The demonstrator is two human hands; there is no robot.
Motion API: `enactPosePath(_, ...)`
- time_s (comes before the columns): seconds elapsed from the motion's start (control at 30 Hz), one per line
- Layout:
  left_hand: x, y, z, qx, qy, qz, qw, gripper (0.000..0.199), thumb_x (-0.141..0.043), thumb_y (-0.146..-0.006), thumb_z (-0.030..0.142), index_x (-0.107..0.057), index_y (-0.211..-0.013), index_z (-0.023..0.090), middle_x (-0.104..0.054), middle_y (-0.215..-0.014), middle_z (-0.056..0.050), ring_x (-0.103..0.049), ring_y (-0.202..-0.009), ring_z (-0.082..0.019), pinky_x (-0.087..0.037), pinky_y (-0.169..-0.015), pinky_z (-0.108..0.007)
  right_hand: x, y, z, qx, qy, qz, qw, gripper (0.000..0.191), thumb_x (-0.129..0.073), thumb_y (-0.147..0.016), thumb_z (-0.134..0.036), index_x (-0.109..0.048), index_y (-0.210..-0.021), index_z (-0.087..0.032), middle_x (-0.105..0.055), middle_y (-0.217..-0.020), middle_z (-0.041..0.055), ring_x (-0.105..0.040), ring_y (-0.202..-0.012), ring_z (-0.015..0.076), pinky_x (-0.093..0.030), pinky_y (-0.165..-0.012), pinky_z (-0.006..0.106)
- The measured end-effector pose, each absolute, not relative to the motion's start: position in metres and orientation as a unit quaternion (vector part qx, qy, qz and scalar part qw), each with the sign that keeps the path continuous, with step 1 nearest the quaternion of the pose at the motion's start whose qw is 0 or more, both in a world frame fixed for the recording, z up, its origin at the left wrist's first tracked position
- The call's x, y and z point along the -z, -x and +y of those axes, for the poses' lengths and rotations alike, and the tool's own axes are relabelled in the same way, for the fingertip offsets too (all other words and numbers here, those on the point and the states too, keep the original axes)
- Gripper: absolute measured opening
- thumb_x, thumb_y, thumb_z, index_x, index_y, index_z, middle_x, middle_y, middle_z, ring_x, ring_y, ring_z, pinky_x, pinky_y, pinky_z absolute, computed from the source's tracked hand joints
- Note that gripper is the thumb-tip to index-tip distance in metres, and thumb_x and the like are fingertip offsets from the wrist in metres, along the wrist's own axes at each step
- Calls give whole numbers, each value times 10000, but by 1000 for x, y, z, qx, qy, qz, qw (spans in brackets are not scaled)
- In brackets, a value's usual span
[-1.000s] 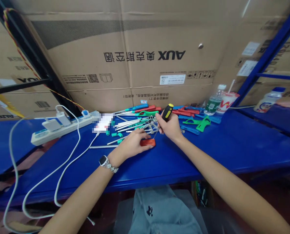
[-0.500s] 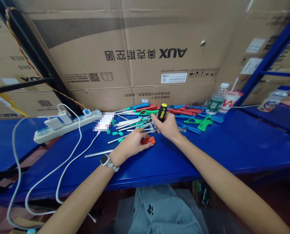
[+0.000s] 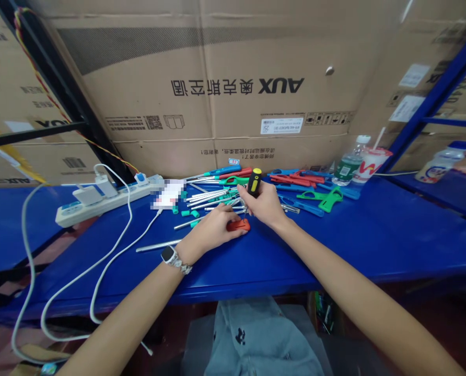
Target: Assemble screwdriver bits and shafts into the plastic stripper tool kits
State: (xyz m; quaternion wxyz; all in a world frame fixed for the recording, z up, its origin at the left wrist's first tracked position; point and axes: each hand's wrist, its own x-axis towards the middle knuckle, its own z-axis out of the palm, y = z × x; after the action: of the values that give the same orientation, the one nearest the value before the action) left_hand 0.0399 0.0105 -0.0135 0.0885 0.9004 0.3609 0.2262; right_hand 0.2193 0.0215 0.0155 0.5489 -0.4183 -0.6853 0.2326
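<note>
My left hand [image 3: 216, 225] is closed on a small orange-red plastic piece [image 3: 239, 225], pressing it against the blue table [image 3: 280, 261]. In my right hand [image 3: 265, 203] is a screwdriver [image 3: 254, 181] with a black and yellow handle. It stands nearly upright, its shaft pointing down at the orange-red piece; whether the tip touches it I cannot make out. Just beyond my hands lie several metal rods [image 3: 205, 197] and small green plastic caps [image 3: 189, 213]. Two more rods, one of them a loose metal rod [image 3: 158, 245], reach out beside my left forearm.
Red plastic parts [image 3: 301, 178], blue ones [image 3: 307, 206] and green ones [image 3: 329, 198] lie behind and right. At left are a power strip [image 3: 107, 201] and white cables [image 3: 117, 250]. A bottle [image 3: 346, 164] and a paper cup [image 3: 370, 164] stand at right. Cardboard [image 3: 233, 57] backs the table.
The screwdriver handle has tilted slightly to the left, and my right hand has shifted a little left with it. My left hand still holds the orange-red piece in place.
</note>
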Motion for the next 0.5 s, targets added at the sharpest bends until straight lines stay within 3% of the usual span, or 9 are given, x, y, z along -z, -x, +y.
enactPosePath(0.5, 13, -39, 11, -236, -896, 363, 97, 397, -624, -919, 544, -764, -1005, 183, -656, -938, -109, -599, -896, -255, -513, -792, -420, -16, -222, 18, -224, 430, -687, 541, 403, -634, -890, -484, -478, -618, -231, -493, -470, -34, -472, -454, 131, -391, -478, 281)
